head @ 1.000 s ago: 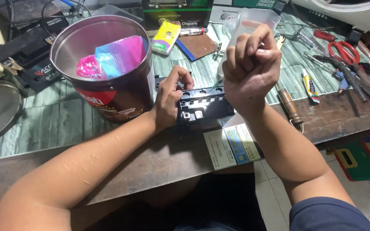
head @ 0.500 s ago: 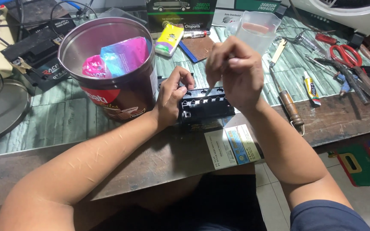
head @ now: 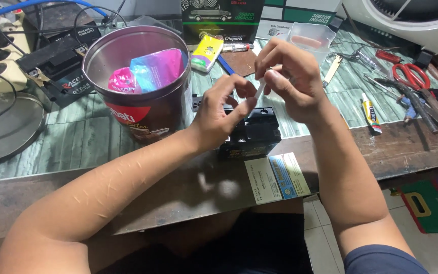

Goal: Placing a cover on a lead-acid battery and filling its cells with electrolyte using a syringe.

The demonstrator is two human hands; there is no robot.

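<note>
Just left of centre, a round metal tin (head: 138,86) holding pink and blue packets, crowding the left hand (head: 219,114); scissors (head: 411,73), a glue tube (head: 371,112) and tools strewn at upper right. Green-planked tabletop (head: 36,162), worn brown edge along the lower frame, tiled floor beyond. At centre, both hands raised over a small black battery (head: 252,134), right hand (head: 292,81) pinching a thin white strip (head: 261,87), left fingertips closing on its lower end.

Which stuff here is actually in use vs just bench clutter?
In use:
left hand
right hand
thin white stick held between both hands
black box under them

Lying about:
metal tin
red scissors
glue tube
clear tub
</note>
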